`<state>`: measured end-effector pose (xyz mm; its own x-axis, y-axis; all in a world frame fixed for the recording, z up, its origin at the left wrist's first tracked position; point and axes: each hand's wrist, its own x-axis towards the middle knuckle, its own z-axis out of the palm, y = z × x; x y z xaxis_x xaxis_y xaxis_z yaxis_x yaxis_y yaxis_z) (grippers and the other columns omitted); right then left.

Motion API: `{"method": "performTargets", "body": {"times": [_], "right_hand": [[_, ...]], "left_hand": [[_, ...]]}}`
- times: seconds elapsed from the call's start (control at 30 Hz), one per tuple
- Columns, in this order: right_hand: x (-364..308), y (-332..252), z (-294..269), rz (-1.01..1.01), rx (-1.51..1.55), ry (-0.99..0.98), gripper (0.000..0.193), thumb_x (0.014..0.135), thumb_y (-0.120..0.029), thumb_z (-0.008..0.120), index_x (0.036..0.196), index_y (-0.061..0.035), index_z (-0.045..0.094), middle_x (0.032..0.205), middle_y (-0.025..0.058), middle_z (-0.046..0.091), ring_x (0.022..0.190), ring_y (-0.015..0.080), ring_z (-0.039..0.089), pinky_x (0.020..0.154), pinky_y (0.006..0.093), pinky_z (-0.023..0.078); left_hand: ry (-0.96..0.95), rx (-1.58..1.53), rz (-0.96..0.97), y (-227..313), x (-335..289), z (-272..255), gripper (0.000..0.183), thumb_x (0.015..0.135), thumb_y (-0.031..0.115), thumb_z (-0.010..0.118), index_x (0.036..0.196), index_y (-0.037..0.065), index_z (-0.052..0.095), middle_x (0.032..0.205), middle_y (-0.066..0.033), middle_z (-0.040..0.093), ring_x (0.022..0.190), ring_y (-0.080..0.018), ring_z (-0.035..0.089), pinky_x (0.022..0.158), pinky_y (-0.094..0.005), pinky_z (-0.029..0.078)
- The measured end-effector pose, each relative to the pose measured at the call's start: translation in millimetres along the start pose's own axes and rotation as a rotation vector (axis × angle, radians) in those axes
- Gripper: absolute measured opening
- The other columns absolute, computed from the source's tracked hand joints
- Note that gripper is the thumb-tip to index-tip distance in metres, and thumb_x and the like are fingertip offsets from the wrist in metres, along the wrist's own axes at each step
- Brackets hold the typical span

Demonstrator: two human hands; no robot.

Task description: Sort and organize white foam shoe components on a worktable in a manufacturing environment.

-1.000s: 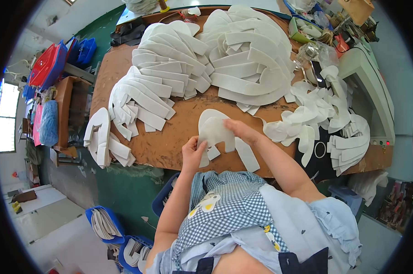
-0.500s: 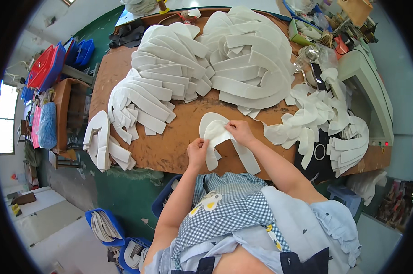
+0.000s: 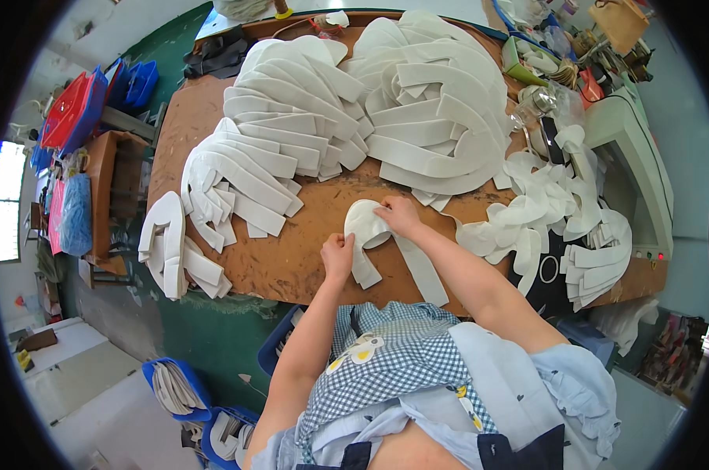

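A white U-shaped padded piece (image 3: 422, 272) lies near the table's front edge, its curve pointing away from me and its two legs toward me. Over the curve sits a smaller rounded white piece (image 3: 365, 225). My left hand (image 3: 338, 255) is closed in a pinch at the left side of the curve, where both pieces meet. At the upper right of the curve, my right hand (image 3: 399, 216) pinches the edge of the small piece. Fingers partly hide how the layers lie under each grip.
Big overlapping stacks of white U-shaped pieces (image 3: 292, 117) (image 3: 441, 117) cover the far side of the brown table (image 3: 307, 266). Loose rounded white pieces (image 3: 503, 227) lie at the right, beside a grey-green machine (image 3: 633, 149). Blue bins (image 3: 174, 384) with white pieces stand below left.
The small rounded piece has shifted up and now lies along the U-shaped piece's curve. My right hand has moved slightly left and away from me; my left hand has barely moved.
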<state>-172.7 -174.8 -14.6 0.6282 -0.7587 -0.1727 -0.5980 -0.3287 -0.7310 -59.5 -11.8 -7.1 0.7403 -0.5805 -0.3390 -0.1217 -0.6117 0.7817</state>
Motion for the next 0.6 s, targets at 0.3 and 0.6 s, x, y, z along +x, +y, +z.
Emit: {"method": "performTargets", "body": {"times": [0.3,0.6], "right_hand": [[-1,-8,0,0.063,-0.045,0.017,0.029,0.079,-0.034,0.068,0.081,-0.0050,0.066,0.078,0.0167,0.066,0.078,0.0343,0.064,0.069,0.0439,0.049],[-3,-15,2,0.087,-0.122,0.015,0.028,0.080,-0.034,0.067,0.084,-0.0061,0.066,0.079,0.0172,0.066,0.078,0.0352,0.064,0.070,0.0455,0.050]], "left_hand": [[0.020,0.018,-0.018,9,-2,1,0.031,0.083,0.028,0.066,0.082,-0.003,0.064,0.069,-0.0156,0.065,0.065,-0.0269,0.064,0.063,-0.0371,0.049],[0.041,0.038,-0.029,4,0,4,0.032,0.083,0.030,0.066,0.083,-0.002,0.064,0.071,-0.0167,0.066,0.069,-0.0297,0.065,0.066,-0.0383,0.049]]}}
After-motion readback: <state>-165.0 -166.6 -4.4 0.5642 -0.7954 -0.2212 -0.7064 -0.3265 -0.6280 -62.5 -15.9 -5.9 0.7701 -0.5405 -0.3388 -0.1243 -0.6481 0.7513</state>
